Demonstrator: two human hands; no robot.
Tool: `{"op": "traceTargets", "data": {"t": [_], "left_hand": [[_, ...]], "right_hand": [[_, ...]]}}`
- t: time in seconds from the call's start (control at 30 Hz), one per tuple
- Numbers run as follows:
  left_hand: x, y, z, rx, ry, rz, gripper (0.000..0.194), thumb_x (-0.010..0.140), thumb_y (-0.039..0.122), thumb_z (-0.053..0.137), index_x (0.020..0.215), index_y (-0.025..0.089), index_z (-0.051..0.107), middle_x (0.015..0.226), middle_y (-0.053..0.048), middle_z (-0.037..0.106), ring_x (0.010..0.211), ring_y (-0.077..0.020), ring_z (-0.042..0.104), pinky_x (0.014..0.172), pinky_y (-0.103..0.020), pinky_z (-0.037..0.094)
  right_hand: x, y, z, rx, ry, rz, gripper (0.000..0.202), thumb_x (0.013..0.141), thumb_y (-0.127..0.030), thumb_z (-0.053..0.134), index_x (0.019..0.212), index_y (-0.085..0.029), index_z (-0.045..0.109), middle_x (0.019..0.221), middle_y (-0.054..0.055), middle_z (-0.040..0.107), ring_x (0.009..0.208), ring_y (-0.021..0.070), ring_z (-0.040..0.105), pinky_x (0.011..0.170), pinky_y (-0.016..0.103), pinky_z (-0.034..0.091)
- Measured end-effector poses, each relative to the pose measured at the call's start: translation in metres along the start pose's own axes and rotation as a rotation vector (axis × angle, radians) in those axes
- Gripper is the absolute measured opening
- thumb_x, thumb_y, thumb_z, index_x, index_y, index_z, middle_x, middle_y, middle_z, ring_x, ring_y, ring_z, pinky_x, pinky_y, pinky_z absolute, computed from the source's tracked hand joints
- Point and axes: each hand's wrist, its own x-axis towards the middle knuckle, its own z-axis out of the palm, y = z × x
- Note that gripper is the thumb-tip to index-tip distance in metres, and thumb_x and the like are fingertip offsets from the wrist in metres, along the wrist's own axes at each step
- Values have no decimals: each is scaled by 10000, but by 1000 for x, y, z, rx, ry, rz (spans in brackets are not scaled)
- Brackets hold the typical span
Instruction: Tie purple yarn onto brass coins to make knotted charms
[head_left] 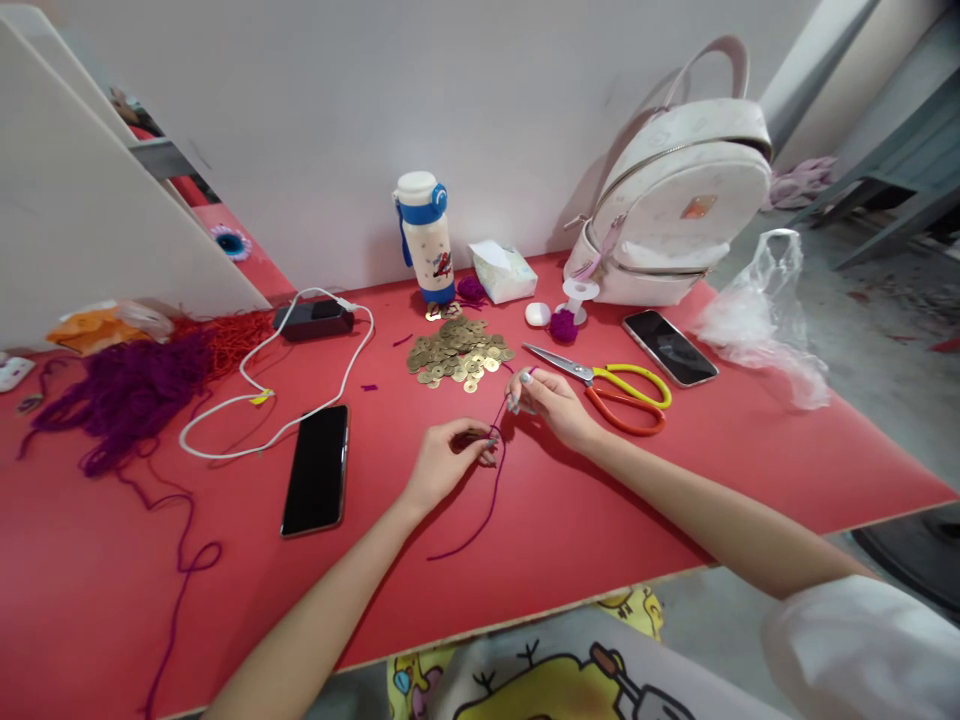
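Note:
Between my two hands runs a thin purple cord [495, 490], its loose tail curving down over the red table. My left hand [450, 460] pinches the cord with thumb and fingertips. Up and to the right, my right hand [546, 400] grips another part of the same cord, fingers drawn together. Just beyond the hands lies a heap of brass-coloured coins [457, 350], some with holes in the middle. Scissors [607, 385] with yellow and orange handles lie open to the right of my right hand. Whether a coin sits in the left fingers is hidden.
Phones lie at left [316, 470] and right [670, 347]. A white cable [251, 455] loops near purple yarn [139, 390]. Behind the coins stand a bottle [426, 235] and a tissue pack [504, 272]. A white backpack [675, 200] and plastic bag [765, 320] occupy the right.

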Motion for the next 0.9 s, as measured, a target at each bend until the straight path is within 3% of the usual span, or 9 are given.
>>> {"op": "traceTargets", "data": {"t": [0.13,0.27,0.4,0.53,0.63,0.7,0.8,0.9], "left_hand": [[0,-2,-3,-116,-13,-56,221,731,313,759,825,123,698,665,-76,718,531,-190,691,495,-278,579],[1,-1,-5,-145,37,-61,279,677,345,805,806,127,689,598,-57,691,492,-190,669,422,-257,535],[2,5,-7,-99,133,11,240,700,358,783,704,137,688,483,-4,608,397,-112,558,391,-208,466],[2,8,-9,-35,212,56,206,735,347,750,706,149,699,451,31,555,354,-78,468,372,-195,404],[2,6,-11,35,251,108,177,750,325,733,699,159,699,554,13,613,407,-80,498,412,-199,417],[2,4,-13,116,267,146,155,764,308,721,701,167,703,643,-6,662,488,-98,557,481,-210,455],[4,1,-16,280,293,203,121,778,272,710,707,174,712,702,-20,696,621,-137,626,609,-237,497],[5,0,-21,440,288,253,109,801,241,693,718,174,714,727,-27,705,677,-153,641,665,-252,496]], "right_hand": [[3,2,-1,6,87,57,422,868,-584,593,740,-181,605,578,-23,529,486,94,378,468,240,315],[4,-1,0,62,98,75,382,864,-558,607,863,-177,627,607,-22,574,520,98,476,492,231,364],[2,-2,2,132,-27,98,393,914,-530,547,1115,-193,569,795,14,671,635,114,599,558,233,444],[-4,0,11,39,-193,155,488,921,-480,564,1308,-214,431,918,43,707,745,131,659,571,221,469],[-11,1,20,-1,-321,169,700,857,-340,681,1427,-250,283,940,23,705,879,149,678,715,260,526],[-16,1,25,-12,-348,177,803,821,-273,711,1464,-258,229,860,-12,674,831,150,680,692,264,536],[-20,-1,28,-50,-275,129,767,871,-244,633,1502,-260,197,706,-70,586,630,115,626,624,260,536],[-22,-5,26,-196,-202,32,709,936,-209,522,1537,-255,149,633,-88,567,550,96,568,698,290,544]]}}
